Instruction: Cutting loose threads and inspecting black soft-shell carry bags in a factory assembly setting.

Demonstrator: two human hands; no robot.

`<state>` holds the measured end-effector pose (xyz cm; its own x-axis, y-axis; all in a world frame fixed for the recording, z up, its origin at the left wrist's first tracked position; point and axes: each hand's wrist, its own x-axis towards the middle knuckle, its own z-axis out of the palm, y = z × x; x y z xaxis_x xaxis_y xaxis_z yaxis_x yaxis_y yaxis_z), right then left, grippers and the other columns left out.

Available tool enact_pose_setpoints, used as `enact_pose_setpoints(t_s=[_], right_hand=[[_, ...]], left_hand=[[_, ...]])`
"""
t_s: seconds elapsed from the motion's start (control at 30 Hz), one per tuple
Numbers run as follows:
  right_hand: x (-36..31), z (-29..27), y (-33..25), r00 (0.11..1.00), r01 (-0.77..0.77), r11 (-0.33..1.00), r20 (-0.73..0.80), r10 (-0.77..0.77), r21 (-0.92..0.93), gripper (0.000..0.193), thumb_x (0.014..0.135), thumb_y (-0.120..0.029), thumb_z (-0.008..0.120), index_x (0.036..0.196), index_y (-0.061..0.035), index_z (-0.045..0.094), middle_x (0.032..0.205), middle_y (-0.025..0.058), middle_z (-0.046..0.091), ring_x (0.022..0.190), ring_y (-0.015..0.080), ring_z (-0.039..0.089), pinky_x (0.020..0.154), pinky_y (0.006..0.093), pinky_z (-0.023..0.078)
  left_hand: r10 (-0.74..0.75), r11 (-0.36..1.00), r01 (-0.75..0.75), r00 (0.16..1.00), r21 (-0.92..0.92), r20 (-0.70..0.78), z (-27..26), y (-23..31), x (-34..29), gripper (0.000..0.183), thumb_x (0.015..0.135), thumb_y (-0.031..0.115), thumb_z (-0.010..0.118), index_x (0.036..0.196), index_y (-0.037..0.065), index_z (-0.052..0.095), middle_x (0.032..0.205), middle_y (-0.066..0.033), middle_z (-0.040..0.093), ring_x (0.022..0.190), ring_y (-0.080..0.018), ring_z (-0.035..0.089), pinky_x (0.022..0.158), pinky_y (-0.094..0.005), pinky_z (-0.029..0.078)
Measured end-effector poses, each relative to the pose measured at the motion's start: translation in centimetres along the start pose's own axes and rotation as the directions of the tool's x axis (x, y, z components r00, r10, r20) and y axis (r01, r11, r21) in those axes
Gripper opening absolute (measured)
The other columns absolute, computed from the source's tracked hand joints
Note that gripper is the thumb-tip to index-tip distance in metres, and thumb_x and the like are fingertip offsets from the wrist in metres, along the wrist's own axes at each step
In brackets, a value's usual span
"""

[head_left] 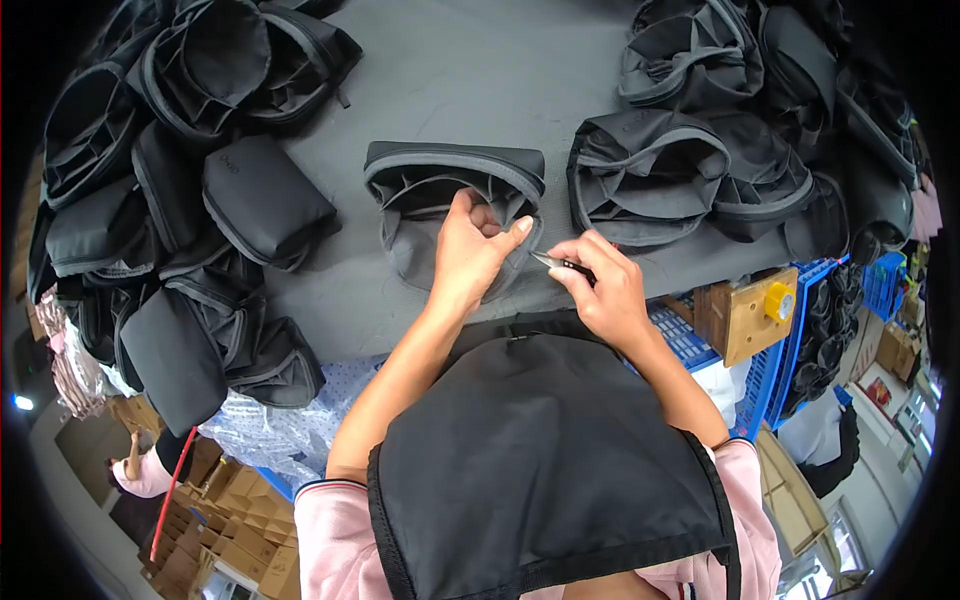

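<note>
Head view: our two bare hands at the near edge of a grey table, working on one open pouch.
Apron: black apron (545,470) on our chest, closest to the camera, below both forearms.
Right hand: right hand (603,283) closed in a pinch on small metal snips (556,263); the blade tip points left, toward the pouch rim. Remaining fingers curled in.
Left hand: left hand (470,255) closed on the pouch's near wall, thumb up over the rim, fingers tucked inside the opening.
Pouch: dark grey fabric pouch (452,205) lies directly under and just beyond the left hand, and just left of the right hand's snips. Mouth open toward us, long axis running left-right across the table.
Key relation: snips tip sits right beside the left thumb at the pouch's right rim corner; we cannot tell if it touches the fabric. Left hand is nearer, already on it.
Pouch look: soft, floppy, piped rim, inner dividers visible, lower part crumpled.
Table: grey table (480,90), bare stretch beyond the pouch.
Left of left hand: heap of finished black pouches (200,200), some closed, some open.
Beyond right hand: second pile of open pouches (720,140).
Right, off the table: blue crates (770,370), wooden block with yellow roll (760,310).
</note>
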<state>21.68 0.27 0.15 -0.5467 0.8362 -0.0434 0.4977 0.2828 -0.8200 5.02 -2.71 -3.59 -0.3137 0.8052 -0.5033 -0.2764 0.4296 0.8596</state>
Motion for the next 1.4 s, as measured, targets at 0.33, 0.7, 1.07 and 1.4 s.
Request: enact_pose_setpoints(t_s=[0.33,0.7,1.07,1.4], right_hand=[[-0.1,0.6,-0.4,0.985,0.173,0.982,0.013,-0.173,-0.072,0.017,0.074,-0.012,0.066,0.088,-0.0062,0.06,0.074,0.0052,0.053,0.058,0.0234,0.056,0.052,0.0333,0.043],[2.0,1.1,-0.4,0.998,0.046,0.966,-0.06,-0.031,0.255,0.03,0.07,0.002,0.065,0.1,-0.0033,0.059,0.087,0.0065,0.055,0.066,0.015,0.055,0.059,0.0253,0.044],[6.1,-0.2,-1.6,0.975,0.134,0.982,0.158,-0.155,0.136,0.015,0.071,-0.001,0.065,0.085,-0.0005,0.061,0.071,0.0084,0.052,0.06,0.0203,0.05,0.055,0.0292,0.039],[6.7,-2.3,-1.1,0.888,0.226,0.972,0.426,-0.175,-0.072,0.018,0.067,-0.008,0.069,0.076,0.001,0.057,0.073,0.0108,0.056,0.069,0.0309,0.057,0.059,0.0377,0.041]], left_hand=[[-0.039,0.999,0.038,0.999,0.023,0.004,0.4,0.6,0.6,0.057,0.072,0.008,0.075,0.116,-0.008,0.042,0.078,-0.0057,0.06,0.07,-0.0092,0.054,0.064,-0.0229,0.045],[-0.161,0.983,0.182,0.934,-0.038,0.318,-1.8,5.2,0.5,0.083,0.073,0.019,0.075,0.132,-0.014,0.025,0.103,-0.021,0.059,0.097,-0.0213,0.057,0.086,-0.0292,0.044],[0.657,0.467,-0.583,0.732,0.665,0.182,-2.1,4.9,-5.4,0.03,0.07,0.002,0.072,0.097,0.0,0.059,0.095,-0.0113,0.062,0.085,-0.0248,0.062,0.07,-0.03,0.049],[0.246,0.687,-0.319,0.947,0.653,0.205,-2.0,5.9,-4.8,0.021,0.078,0.018,0.068,0.093,0.003,0.068,0.082,-0.0094,0.064,0.077,-0.0208,0.06,0.071,-0.0329,0.047]])
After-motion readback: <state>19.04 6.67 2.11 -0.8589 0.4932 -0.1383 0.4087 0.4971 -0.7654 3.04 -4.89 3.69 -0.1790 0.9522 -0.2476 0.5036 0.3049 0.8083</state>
